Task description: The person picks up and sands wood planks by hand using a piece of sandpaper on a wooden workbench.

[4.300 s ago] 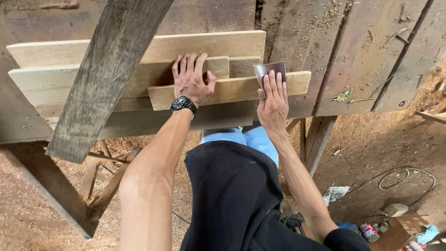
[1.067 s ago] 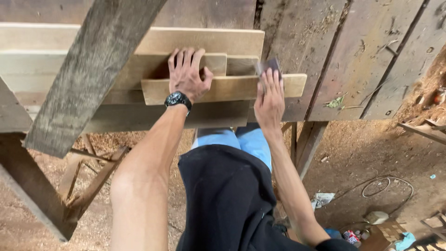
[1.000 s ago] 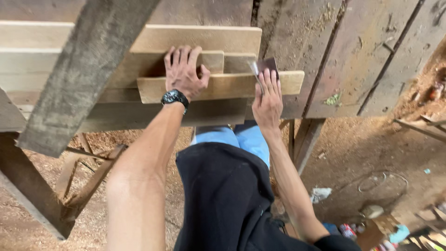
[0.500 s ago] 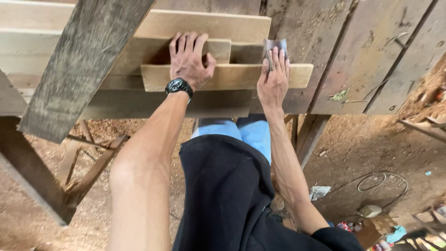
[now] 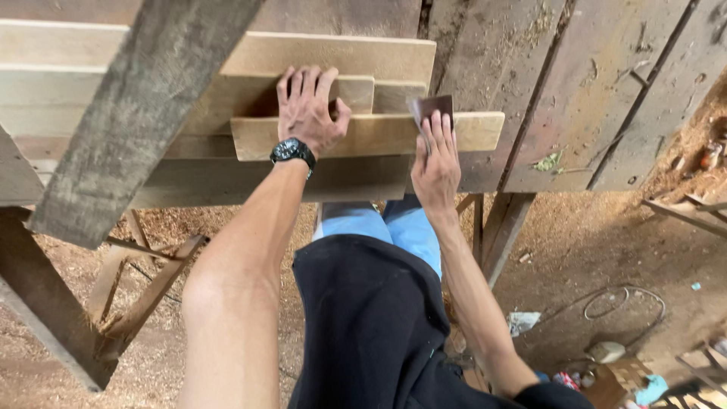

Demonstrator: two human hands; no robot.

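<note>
My left hand (image 5: pixel 307 113) lies flat on the stiff, light board (image 5: pixel 363 135); at three o'clock, my right hand (image 5: pixel 435 163) presses thin, bendy sandpaper (image 5: pixel 433 107).

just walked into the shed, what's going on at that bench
A person is sanding a pale wooden board on a rough plank workbench. The left hand, with a black wristwatch, lies flat on the board and steadies it. The right hand presses a dark sheet of sandpaper against the board near its right end. More pale boards are stacked beneath. Sawdust covers the floor.
</note>
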